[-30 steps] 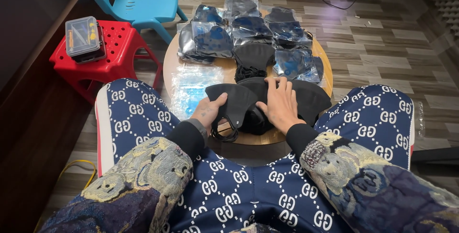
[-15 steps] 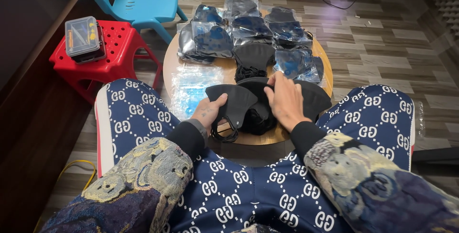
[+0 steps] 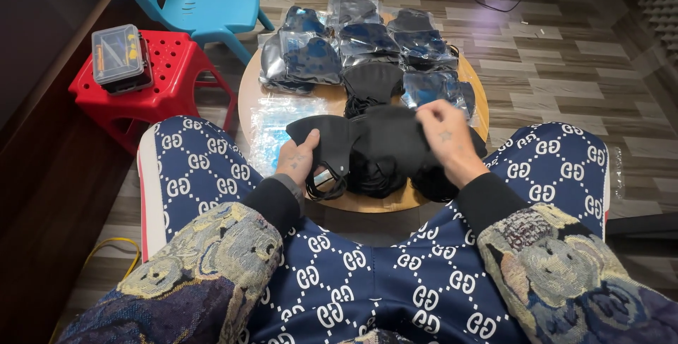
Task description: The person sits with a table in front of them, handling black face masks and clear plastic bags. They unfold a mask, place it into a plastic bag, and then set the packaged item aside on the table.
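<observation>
Together we grip a black face mask [image 3: 337, 140] at the round wooden table's [image 3: 248, 84] six o'clock edge, left hand [image 3: 298, 161] fingers closed on its end, right hand [image 3: 443, 134] pinching dark fabric. Bagged masks [image 3: 311, 58] lie at twelve o'clock, a red stool [image 3: 169, 75] at nine.

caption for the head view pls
Both hands, left and right, hold a black face mask over a round wooden table.
</observation>
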